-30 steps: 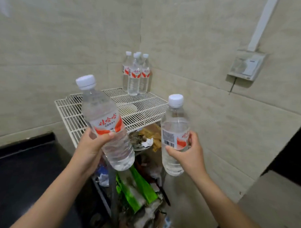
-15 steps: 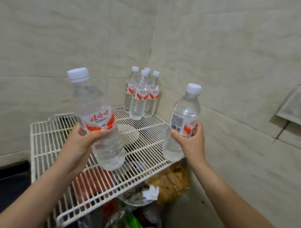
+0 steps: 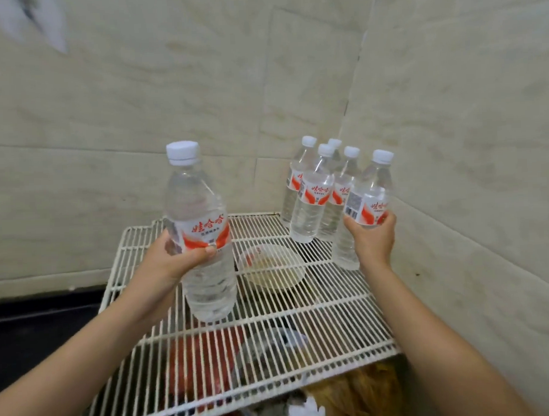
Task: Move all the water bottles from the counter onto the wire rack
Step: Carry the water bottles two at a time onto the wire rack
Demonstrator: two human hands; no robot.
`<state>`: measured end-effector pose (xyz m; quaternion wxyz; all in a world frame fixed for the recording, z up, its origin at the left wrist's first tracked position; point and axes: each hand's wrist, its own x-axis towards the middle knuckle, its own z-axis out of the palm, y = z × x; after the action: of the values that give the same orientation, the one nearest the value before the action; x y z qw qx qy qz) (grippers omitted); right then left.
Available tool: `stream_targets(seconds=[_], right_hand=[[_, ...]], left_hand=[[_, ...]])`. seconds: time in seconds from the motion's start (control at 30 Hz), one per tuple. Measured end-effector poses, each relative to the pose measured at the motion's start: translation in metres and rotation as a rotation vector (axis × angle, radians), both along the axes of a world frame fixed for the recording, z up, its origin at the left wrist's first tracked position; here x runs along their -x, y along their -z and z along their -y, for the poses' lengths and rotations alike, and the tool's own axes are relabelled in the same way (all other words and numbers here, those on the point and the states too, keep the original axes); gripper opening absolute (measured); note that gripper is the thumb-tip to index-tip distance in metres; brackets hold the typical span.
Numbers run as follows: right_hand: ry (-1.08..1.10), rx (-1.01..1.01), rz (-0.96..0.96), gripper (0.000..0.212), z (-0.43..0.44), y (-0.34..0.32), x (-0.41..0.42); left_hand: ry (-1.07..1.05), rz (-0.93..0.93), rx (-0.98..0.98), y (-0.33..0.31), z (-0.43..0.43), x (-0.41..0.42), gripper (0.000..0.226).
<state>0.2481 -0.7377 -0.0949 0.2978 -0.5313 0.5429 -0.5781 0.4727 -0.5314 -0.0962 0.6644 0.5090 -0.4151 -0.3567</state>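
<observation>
Here, left hand [image 3: 172, 258] clasps near bottle [image 3: 203, 241]; right hand [image 3: 374, 238] clasps far bottle [image 3: 362, 211], seemingly above rack [image 3: 302, 325].

Home kitchen corner. Beige tiled walls [image 3: 170, 102] meet behind my white wire rack [image 3: 317, 315]; a dark worktop [image 3: 37, 325] adjoins it, with a bowl [image 3: 272, 267] and food stored beneath the rack.

Wire rack [image 3: 332, 302] sits in wall corner. Four bottles [image 3: 310, 206] stand clustered at rack's back right corner. Right bottle [image 3: 365, 204], in right hand [image 3: 372, 240], just beside cluster, to its right. Left bottle [image 3: 203, 241], in left hand [image 3: 172, 258], over rack's left-centre. Bowl [image 3: 270, 268] under grid between hands.
</observation>
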Motion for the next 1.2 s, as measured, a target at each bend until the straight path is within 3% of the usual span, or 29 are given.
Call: stream_targets(seconds=[0.33, 0.5, 0.67, 0.9, 1.2], right_hand=[[-0.087, -0.015, -0.062, 0.068, 0.04, 0.008, -0.008], [-0.159, -0.086, -0.232, 0.081, 0.049, 0.022, -0.002], [-0.278, -0.156, -0.251, 0.08, 0.057, 0.029, 0.009], [-0.271, -0.128, -0.221, 0.069, 0.059, 0.031, 0.012], [-0.246, -0.133, -0.329, 0.079, 0.06, 0.028, 0.015]], left_hand=[[-0.078, 0.097, -0.097, -0.004, 0.049, 0.034, 0.047], [-0.037, 0.141, -0.139, -0.01, 0.094, 0.062, 0.034], [0.067, 0.113, -0.131, -0.01, 0.15, 0.089, 0.039], [0.09, 0.163, -0.086, -0.005, 0.208, 0.113, 0.055], [0.045, 0.117, -0.098, 0.011, 0.217, 0.112, 0.079]])
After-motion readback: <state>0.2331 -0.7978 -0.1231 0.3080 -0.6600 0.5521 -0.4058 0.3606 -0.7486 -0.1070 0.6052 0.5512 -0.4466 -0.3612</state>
